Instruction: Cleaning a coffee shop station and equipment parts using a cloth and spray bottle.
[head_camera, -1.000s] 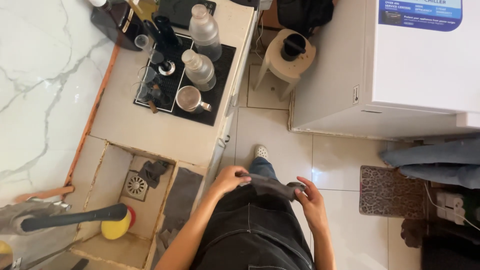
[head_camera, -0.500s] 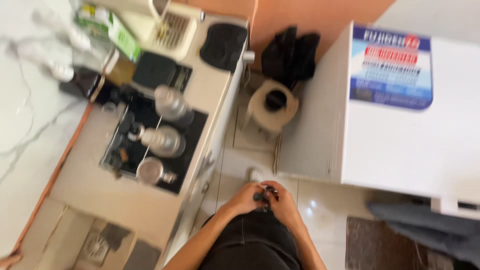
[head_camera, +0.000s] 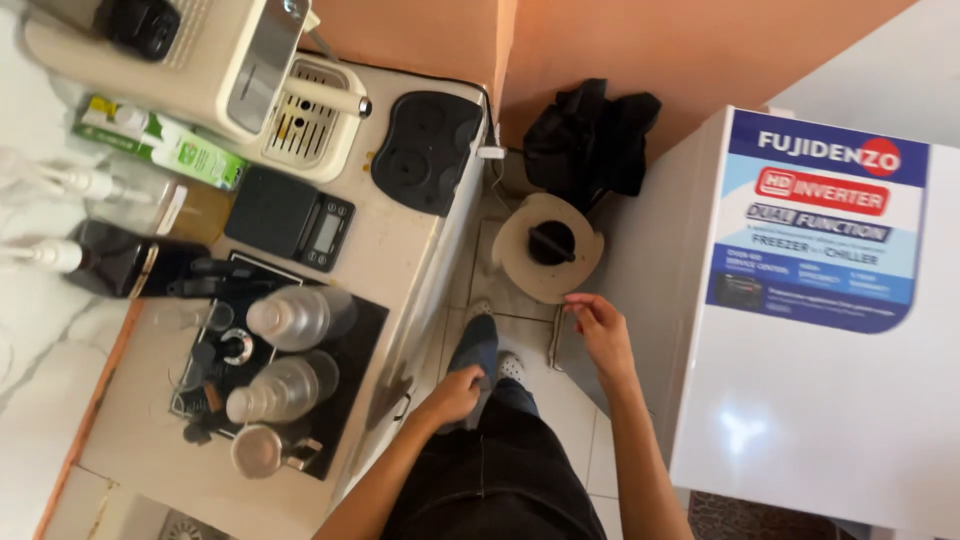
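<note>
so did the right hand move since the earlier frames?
Yes. The right hand left the waist and the left hand, going out toward the white freezer, beside the round stool.

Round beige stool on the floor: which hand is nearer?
Right. The right hand hangs just below the stool, close to its rim. The left hand is lower, beside the counter front.

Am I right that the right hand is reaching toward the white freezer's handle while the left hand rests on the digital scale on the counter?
Not quite. In the head view the left hand hangs beside the counter edge, well away from the scale. The right hand does reach toward the freezer handle.
</note>
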